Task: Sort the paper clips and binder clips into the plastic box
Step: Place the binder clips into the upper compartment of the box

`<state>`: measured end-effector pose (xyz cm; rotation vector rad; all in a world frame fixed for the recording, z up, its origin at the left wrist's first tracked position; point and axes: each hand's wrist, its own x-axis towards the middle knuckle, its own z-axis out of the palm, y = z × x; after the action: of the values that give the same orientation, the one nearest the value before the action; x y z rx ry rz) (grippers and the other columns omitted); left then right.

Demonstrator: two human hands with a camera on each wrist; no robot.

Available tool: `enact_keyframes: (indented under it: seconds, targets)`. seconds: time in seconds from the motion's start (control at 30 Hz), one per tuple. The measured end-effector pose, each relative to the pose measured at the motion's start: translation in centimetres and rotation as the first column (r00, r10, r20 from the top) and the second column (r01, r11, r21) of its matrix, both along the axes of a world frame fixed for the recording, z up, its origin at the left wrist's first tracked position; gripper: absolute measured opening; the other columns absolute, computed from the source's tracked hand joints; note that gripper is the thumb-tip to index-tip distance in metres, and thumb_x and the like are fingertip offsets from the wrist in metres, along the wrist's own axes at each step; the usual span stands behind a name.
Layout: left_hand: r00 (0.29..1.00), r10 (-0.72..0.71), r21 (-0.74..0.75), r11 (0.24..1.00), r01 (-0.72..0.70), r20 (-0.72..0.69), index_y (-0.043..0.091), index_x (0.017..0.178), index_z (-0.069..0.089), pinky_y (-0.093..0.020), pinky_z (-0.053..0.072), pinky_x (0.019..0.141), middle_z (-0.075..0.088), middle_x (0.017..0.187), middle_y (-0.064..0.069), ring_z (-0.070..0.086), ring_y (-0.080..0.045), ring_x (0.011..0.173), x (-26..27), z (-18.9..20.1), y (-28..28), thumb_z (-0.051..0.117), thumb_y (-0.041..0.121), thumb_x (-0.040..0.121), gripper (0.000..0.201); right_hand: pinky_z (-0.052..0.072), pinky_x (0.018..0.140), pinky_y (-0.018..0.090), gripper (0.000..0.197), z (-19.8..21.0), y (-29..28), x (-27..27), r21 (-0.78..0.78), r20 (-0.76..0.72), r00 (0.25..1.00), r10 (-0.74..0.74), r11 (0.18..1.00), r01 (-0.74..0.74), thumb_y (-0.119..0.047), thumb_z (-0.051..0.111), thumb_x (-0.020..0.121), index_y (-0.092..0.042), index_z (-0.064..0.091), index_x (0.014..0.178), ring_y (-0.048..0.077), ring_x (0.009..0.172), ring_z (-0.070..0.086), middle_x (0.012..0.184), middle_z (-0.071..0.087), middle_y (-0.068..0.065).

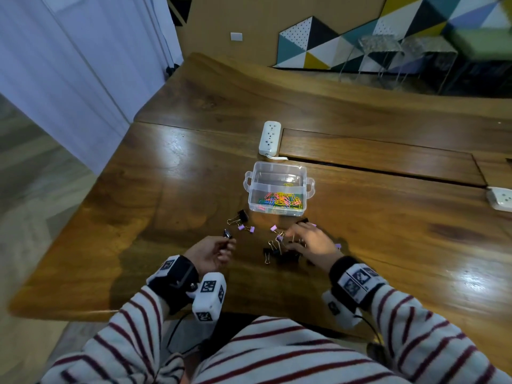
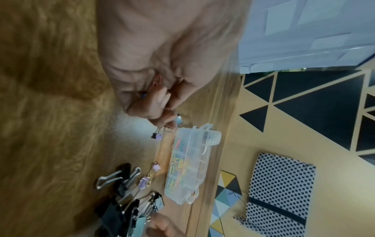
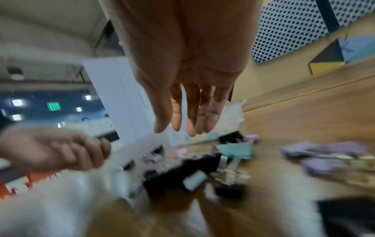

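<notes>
A clear plastic box point(image 1: 278, 169) sits mid-table, its near compartment full of coloured paper clips point(image 1: 281, 200); the far compartment looks nearly bare. My left hand point(image 1: 214, 252) hovers left of the pile and pinches a small black binder clip point(image 1: 227, 234) at its fingertips point(image 2: 169, 123). My right hand point(image 1: 307, 239) hangs palm-down over a heap of black and purple binder clips point(image 1: 275, 249), with straight fingers point(image 3: 190, 121) holding nothing. More clips lie apart: a black one point(image 1: 240, 216) and purple ones point(image 1: 247, 228). The box also shows in the left wrist view point(image 2: 188, 166).
A white power strip point(image 1: 270, 138) lies just behind the box, and another white one point(image 1: 500, 199) sits at the right edge. The wooden table point(image 1: 166, 189) has a long slot behind the box. Its front edge runs close to my striped sleeves.
</notes>
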<state>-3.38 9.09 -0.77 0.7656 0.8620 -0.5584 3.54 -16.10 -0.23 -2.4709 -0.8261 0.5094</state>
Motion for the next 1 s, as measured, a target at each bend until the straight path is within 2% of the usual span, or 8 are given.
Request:
enact_keyframes:
  seconds: [0.27, 0.4, 0.57, 0.67, 0.77, 0.83, 0.93, 1.0]
  targets:
    - [0.98, -0.149, 0.181, 0.976, 0.124, 0.13, -0.003, 0.086, 0.057, -0.019, 0.052, 0.053, 0.06, 0.068, -0.009, 0.056, -0.015, 0.063, 4.1, 3.1, -1.3, 0.033, 0.01, 0.097, 0.029, 0.038, 0.103, 0.036, 0.037, -1.6, -0.7, 0.5, -0.237, 0.107, 0.993, 0.057, 0.971, -0.03, -0.021, 0.048, 0.092, -0.014, 0.043, 0.127, 0.022, 0.127, 0.035, 0.134, 0.043, 0.006]
    - [0.952, -0.281, 0.143, 0.954, 0.264, 0.121, -0.005, 0.091, 0.055, -0.024, 0.049, 0.066, 0.055, 0.08, -0.014, 0.053, -0.02, 0.073, 5.7, 3.5, -2.3, 0.034, 0.014, 0.097, 0.029, 0.029, 0.109, 0.035, 0.049, -2.5, 0.3, 0.7, -0.401, 0.128, 0.968, 0.216, 0.904, -0.149, -0.021, 0.05, 0.091, -0.011, 0.033, 0.136, 0.025, 0.13, 0.03, 0.139, 0.039, 0.009]
    - [0.947, -0.298, 0.153, 0.948, 0.279, 0.117, -0.006, 0.105, 0.051, -0.024, 0.057, 0.059, 0.053, 0.087, -0.015, 0.054, -0.02, 0.079, 8.4, 4.3, -2.7, 0.036, 0.018, 0.097, 0.029, 0.035, 0.102, 0.033, 0.035, -2.1, -0.5, 1.5, -0.196, 0.101, 0.987, 0.128, 0.975, -0.106, -0.022, 0.052, 0.089, -0.013, 0.048, 0.123, 0.022, 0.116, 0.041, 0.122, 0.051, 0.007]
    - [0.953, -0.275, 0.19, 0.95, 0.248, 0.13, -0.004, 0.094, 0.051, -0.029, 0.052, 0.072, 0.052, 0.085, -0.014, 0.053, -0.02, 0.08, 10.7, 5.8, -2.6, 0.037, 0.016, 0.097, 0.025, 0.044, 0.075, 0.016, 0.023, -0.8, -2.0, 2.2, 0.181, -0.159, 0.97, -0.184, 0.96, 0.212, -0.014, 0.049, 0.092, -0.015, 0.053, 0.115, 0.011, 0.089, 0.053, 0.101, 0.055, 0.001]
    - [0.942, -0.304, 0.242, 0.934, 0.264, 0.145, -0.002, 0.09, 0.052, -0.027, 0.054, 0.064, 0.051, 0.081, -0.012, 0.052, -0.019, 0.075, 13.4, 7.1, -2.6, 0.035, 0.015, 0.097, 0.025, 0.047, 0.05, 0.016, 0.021, -0.3, -3.3, 2.7, 0.357, -0.62, 0.736, -0.272, 0.738, 0.573, -0.006, 0.036, 0.097, -0.017, 0.054, 0.099, 0.01, 0.064, 0.06, 0.087, 0.057, 0.004]
    - [0.932, -0.333, 0.318, 0.907, 0.275, 0.144, -0.001, 0.082, 0.05, -0.027, 0.051, 0.063, 0.051, 0.074, -0.011, 0.052, -0.018, 0.07, 14.9, 7.1, -3.0, 0.033, 0.01, 0.097, 0.025, 0.045, 0.043, 0.017, 0.019, -0.3, -3.7, 2.9, 0.348, -0.745, 0.618, -0.249, 0.646, 0.679, -0.005, 0.035, 0.096, -0.012, 0.052, 0.092, 0.01, 0.056, 0.06, 0.08, 0.056, 0.009]
    - [0.848, -0.525, 0.561, 0.724, 0.401, 0.071, 0.004, 0.074, 0.048, -0.02, 0.05, 0.048, 0.054, 0.06, -0.007, 0.053, -0.014, 0.055, 16.4, 6.0, -4.0, 0.038, 0.001, 0.093, 0.022, 0.047, 0.044, 0.019, 0.004, -0.5, -4.3, 2.6, 0.377, -0.753, 0.617, -0.229, 0.618, 0.69, -0.006, 0.054, 0.088, -0.009, 0.052, 0.09, 0.007, 0.053, 0.059, 0.075, 0.054, 0.009]
    - [0.68, -0.73, 0.723, 0.429, 0.541, -0.076, 0.007, 0.069, 0.048, -0.018, 0.039, 0.051, 0.05, 0.065, -0.006, 0.045, -0.012, 0.056, 16.8, 5.0, -4.6, 0.039, 0.003, 0.094, 0.027, 0.046, 0.046, 0.018, 0.017, -0.3, -4.7, 2.3, 0.38, -0.751, 0.621, -0.226, 0.621, 0.686, -0.013, 0.06, 0.077, -0.008, 0.052, 0.092, 0.009, 0.055, 0.058, 0.075, 0.055, 0.008]
